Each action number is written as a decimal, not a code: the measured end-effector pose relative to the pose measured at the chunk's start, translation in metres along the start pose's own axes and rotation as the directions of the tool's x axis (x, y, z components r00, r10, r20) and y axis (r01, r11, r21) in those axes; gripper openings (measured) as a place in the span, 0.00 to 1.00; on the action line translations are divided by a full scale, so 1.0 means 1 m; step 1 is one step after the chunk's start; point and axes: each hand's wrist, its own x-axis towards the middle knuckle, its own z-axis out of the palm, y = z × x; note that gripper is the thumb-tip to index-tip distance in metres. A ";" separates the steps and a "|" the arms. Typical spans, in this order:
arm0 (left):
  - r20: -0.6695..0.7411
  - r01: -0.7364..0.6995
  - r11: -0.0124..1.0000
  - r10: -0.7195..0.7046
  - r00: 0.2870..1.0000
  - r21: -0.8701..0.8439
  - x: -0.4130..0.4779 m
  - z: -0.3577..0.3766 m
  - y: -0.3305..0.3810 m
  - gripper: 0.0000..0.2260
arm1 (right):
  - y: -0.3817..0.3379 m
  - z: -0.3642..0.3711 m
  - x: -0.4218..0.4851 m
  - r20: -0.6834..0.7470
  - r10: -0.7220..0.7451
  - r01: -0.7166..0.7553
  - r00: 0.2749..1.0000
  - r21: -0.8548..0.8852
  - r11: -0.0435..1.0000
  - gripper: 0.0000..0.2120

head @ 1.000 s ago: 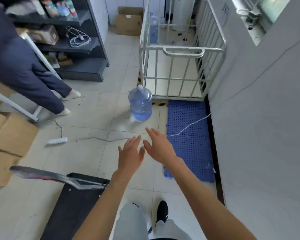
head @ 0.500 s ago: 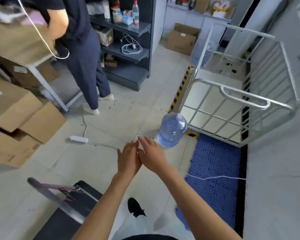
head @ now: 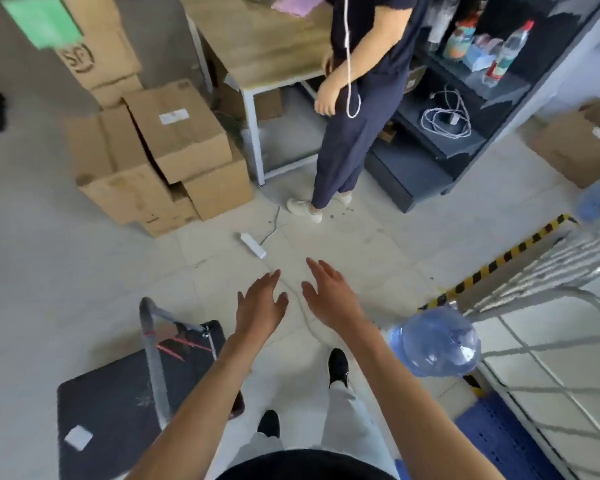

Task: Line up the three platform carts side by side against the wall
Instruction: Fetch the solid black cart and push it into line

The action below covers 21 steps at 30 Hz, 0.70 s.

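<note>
— What are my hands doing?
— Left hand (head: 260,306) and right hand (head: 329,294) float side by side over the floor (head: 343,251), fingers (head: 317,268) spread, holding nothing.
— And the cart?
— I see one black platform cart (head: 118,403) at lower left, its handle (head: 153,355) upright just beside my left forearm; a water jug (head: 437,342) lies right.

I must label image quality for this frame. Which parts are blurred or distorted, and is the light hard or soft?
Head view: the white cage cart and the water bottle at right are smeared by motion blur; both hands, left hand and right hand, stay fairly sharp; wide-angle distortion bends the dark shelf near the edge; lighting is soft, shadows faint.
</note>
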 end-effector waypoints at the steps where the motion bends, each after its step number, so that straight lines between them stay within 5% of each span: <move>1: -0.021 0.063 0.998 -0.063 0.998 -0.015 0.009 -0.003 -0.007 0.24 | -0.007 -0.003 0.016 0.036 -0.052 0.052 0.998 -0.016 0.999 0.27; 5: -0.102 0.276 0.955 -0.287 0.952 -0.112 0.028 -0.020 -0.028 0.25 | -0.036 -0.007 0.066 0.197 -0.278 0.300 0.940 -0.091 0.950 0.26; 9: -0.223 0.421 0.865 -0.482 0.847 -0.272 0.022 -0.045 -0.052 0.24 | -0.073 0.020 0.091 0.415 -0.502 0.599 0.759 -0.144 0.788 0.26; 17: -0.332 0.660 0.553 -0.833 0.442 -0.509 -0.079 -0.045 -0.133 0.24 | -0.173 0.107 0.075 0.665 -0.680 0.898 0.308 0.033 0.439 0.25; 21: -0.265 0.666 0.380 -0.925 0.272 -0.642 -0.109 -0.022 -0.160 0.24 | -0.195 0.149 0.069 0.717 -0.672 0.944 0.183 0.063 0.324 0.25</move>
